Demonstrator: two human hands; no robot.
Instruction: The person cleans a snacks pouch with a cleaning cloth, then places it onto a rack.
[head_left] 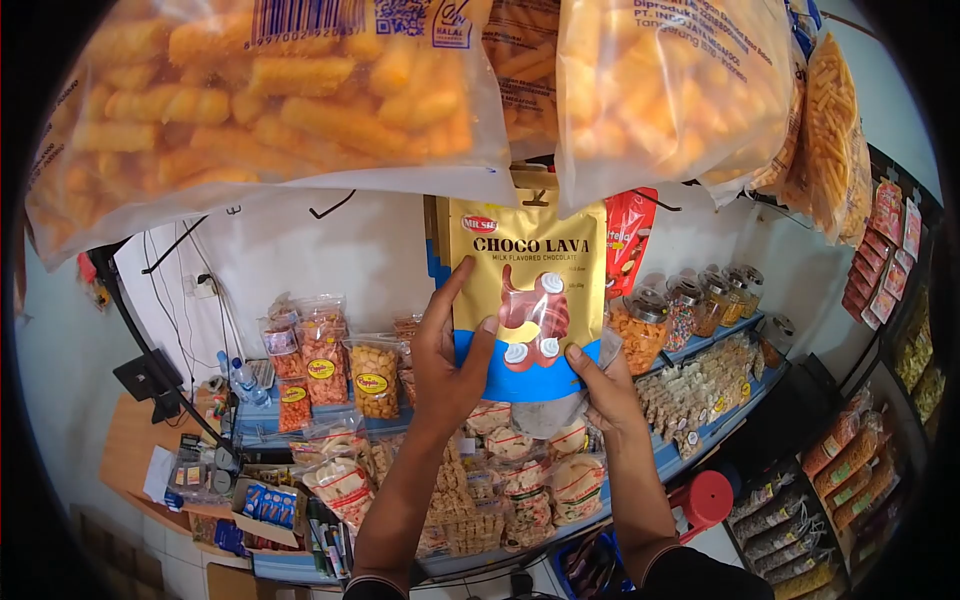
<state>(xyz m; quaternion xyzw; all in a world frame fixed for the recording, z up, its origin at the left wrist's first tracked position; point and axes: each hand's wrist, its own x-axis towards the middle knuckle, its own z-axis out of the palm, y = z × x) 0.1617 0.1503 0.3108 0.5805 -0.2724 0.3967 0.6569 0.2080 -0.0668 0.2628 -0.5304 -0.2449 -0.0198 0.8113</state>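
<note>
A gold and blue Choco Lava chocolate pouch [535,310] is upright in front of me, its printed face toward the camera. My left hand [455,350] grips its left edge, index finger and thumb lying along the front. On the lower right corner, my right hand [607,388] pinches the pouch with the thumb in front. Crumpled clear plastic [548,415] shows below the pouch's bottom edge, against the right hand. Just behind on the right hangs a red pouch [630,235], partly covered by the gold one.
Large bags of orange snack sticks [270,110] hang close overhead. Bare wire hooks [333,205] stick out beneath them. Blue shelves below carry bagged crackers [340,485], snack pouches [375,380] and lidded jars [640,325]. A red stool [705,497] stands lower right.
</note>
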